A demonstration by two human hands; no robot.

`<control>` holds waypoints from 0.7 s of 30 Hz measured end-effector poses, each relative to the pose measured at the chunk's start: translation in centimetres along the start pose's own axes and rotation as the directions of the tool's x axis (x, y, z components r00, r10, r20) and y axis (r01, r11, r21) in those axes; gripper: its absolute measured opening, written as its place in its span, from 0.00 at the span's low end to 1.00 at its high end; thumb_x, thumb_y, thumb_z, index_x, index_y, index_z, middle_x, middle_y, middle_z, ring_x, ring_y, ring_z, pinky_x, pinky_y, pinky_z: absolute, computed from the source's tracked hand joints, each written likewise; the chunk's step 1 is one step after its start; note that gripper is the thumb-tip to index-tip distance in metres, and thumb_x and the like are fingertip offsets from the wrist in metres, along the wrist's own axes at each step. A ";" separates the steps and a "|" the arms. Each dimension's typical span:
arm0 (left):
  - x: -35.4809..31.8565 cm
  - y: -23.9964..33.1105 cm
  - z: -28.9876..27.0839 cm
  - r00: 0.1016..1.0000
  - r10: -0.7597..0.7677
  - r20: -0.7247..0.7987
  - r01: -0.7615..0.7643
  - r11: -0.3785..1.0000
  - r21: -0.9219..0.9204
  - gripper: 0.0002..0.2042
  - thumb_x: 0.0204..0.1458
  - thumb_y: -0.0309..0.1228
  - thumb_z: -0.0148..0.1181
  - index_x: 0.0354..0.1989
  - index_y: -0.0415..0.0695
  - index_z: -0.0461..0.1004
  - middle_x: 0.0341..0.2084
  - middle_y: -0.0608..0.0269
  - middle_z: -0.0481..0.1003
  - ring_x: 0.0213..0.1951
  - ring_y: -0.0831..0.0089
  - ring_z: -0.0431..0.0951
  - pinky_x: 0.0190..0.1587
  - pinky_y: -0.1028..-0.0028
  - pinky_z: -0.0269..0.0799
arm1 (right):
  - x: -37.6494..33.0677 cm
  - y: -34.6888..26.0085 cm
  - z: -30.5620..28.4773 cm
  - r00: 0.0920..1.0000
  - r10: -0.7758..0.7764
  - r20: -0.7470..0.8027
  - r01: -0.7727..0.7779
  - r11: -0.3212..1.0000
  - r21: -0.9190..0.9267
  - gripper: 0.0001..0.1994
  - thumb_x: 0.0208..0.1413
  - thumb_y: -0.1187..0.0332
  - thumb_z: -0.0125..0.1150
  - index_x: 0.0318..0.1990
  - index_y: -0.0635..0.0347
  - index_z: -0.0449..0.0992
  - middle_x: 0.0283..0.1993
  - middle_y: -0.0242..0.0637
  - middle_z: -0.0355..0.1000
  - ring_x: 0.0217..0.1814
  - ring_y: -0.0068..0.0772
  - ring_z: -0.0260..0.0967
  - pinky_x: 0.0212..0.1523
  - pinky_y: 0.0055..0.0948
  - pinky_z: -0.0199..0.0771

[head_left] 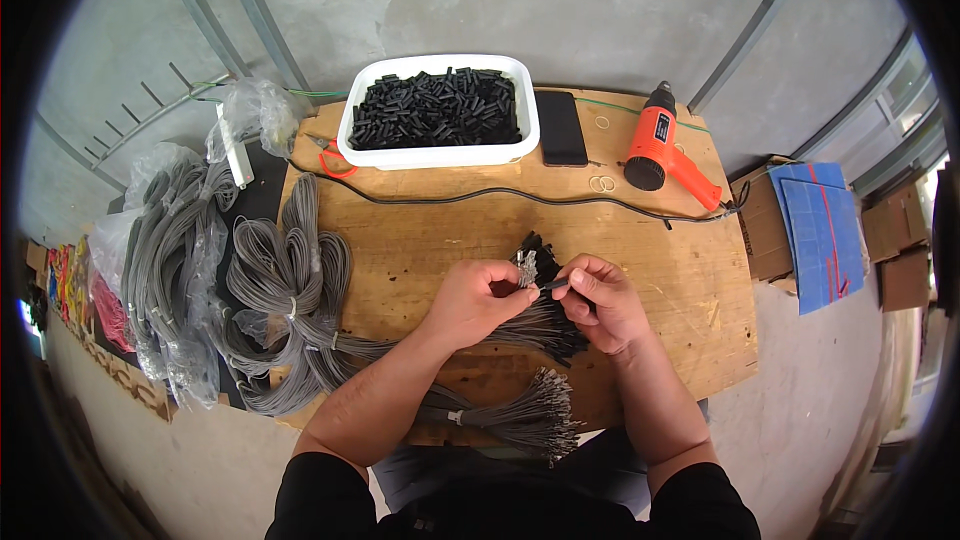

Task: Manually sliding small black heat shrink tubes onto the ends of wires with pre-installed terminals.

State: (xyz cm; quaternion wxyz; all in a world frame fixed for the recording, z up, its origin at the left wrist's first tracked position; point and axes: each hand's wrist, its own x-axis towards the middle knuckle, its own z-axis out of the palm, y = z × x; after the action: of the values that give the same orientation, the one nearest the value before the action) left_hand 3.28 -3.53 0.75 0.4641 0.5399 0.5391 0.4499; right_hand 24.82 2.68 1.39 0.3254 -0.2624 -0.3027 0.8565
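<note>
My left hand (475, 302) is closed in a pinch around a small cluster of grey wires with silvery metal terminals (527, 266) standing above the fingers. Close on its right, my right hand (607, 306) pinches a short black tube (554, 285) between thumb and fingers, its tip near the terminals. Whether the tube touches a wire I cannot tell. Beneath both hands lies a bunch of grey wires with black sleeved ends (565, 338). Nearer me, another tied bunch ends in bare metal terminals (548, 414).
A white tub (440, 157) of black tube pieces (435, 108) stands at the back, beside a black phone (562, 130). Right of them lies an orange heat gun (655, 145); its cord (480, 194) crosses the wooden table. Red-handled cutters (334, 162) and coiled grey cables (290, 285) lie left.
</note>
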 end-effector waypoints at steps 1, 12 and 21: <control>0.0 0.0 0.0 1.000 -0.001 0.002 0.001 1.000 0.001 0.11 0.53 0.33 0.69 0.28 0.37 0.78 0.15 0.67 0.73 0.21 0.84 0.67 0.24 0.76 0.63 | 0.0 0.1 0.0 1.000 -0.001 -0.001 0.001 1.000 0.002 0.05 0.62 0.71 0.62 0.41 0.63 0.77 0.33 0.39 0.79 0.21 0.17 0.59 0.20 0.15 0.58; 0.2 -0.4 0.2 1.000 0.008 0.003 -0.008 1.000 -0.003 0.10 0.53 0.31 0.69 0.28 0.37 0.78 0.16 0.69 0.73 0.22 0.86 0.67 0.25 0.78 0.64 | 0.1 0.2 -0.1 1.000 -0.002 0.002 0.002 0.999 -0.035 0.04 0.62 0.73 0.63 0.40 0.63 0.78 0.34 0.42 0.79 0.21 0.17 0.61 0.19 0.14 0.58; 0.0 0.4 0.4 1.000 -0.012 0.012 0.012 0.998 -0.065 0.06 0.53 0.27 0.69 0.29 0.37 0.79 0.19 0.73 0.74 0.24 0.89 0.68 0.26 0.81 0.64 | 0.1 -0.1 0.0 1.000 0.023 0.016 -0.023 1.000 0.002 0.04 0.63 0.71 0.62 0.38 0.63 0.76 0.33 0.41 0.79 0.21 0.17 0.60 0.18 0.13 0.57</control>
State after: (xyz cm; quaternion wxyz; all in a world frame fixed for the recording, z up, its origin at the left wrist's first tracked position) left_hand 3.76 -3.49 1.05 0.4872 0.5240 0.5248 0.4611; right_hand 24.83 2.77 1.38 0.3134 -0.2585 -0.3012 0.8627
